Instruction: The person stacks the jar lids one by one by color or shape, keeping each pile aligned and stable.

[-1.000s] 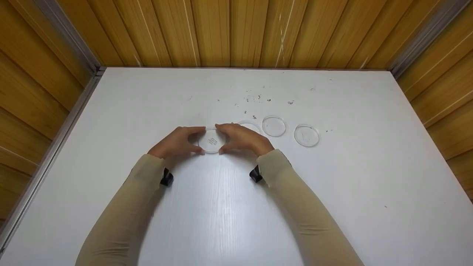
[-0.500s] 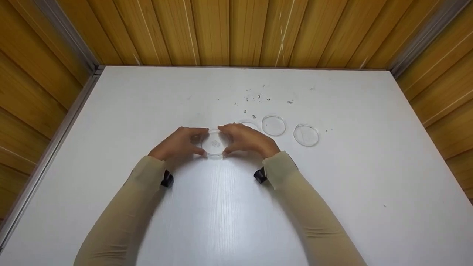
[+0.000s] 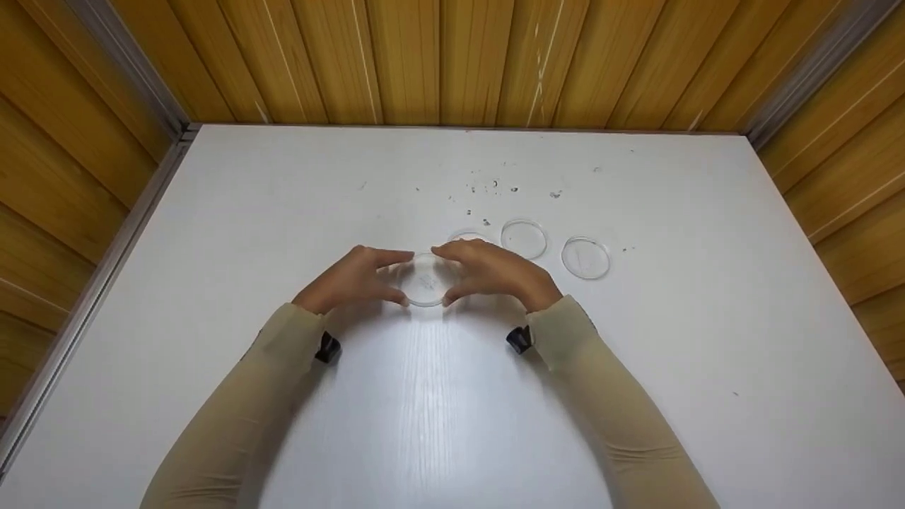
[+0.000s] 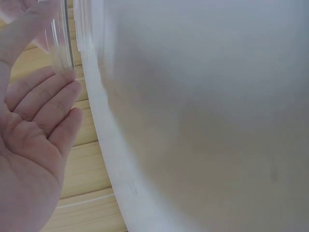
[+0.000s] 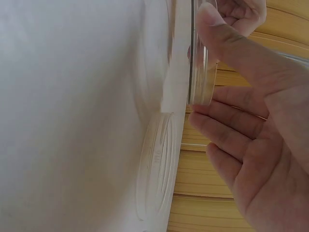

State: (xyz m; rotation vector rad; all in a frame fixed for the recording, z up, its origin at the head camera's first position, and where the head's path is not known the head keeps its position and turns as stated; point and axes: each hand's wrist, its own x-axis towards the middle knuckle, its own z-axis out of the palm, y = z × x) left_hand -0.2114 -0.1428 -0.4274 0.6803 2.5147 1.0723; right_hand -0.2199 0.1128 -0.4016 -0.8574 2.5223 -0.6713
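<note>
Both hands hold a clear round petri dish (image 3: 426, 279) between them over the white table, with faint print showing at its middle. My left hand (image 3: 360, 277) grips its left edge, thumb at the near side and fingers at the far side. The right hand (image 3: 495, 272) pinches the opposite edge the same way. The right wrist view shows the dish (image 5: 202, 77) edge-on, raised off the tabletop, the thumb pressed against its rim. From the left wrist, the dish (image 4: 61, 43) also appears edge-on between thumb and fingertips.
Behind the right hand lies another petri dish (image 3: 468, 234), partly hidden. Two more clear dishes, one at the back (image 3: 524, 239) and one further right (image 3: 585, 258), rest on the table (image 3: 707, 318). Small dark marks (image 3: 514, 189) dot the far tabletop. Wood-panelled walls (image 3: 438, 63) enclose it.
The two hands have moved together to the right and slightly toward the person, carrying the held petri dish. The other dishes stay where they were.
</note>
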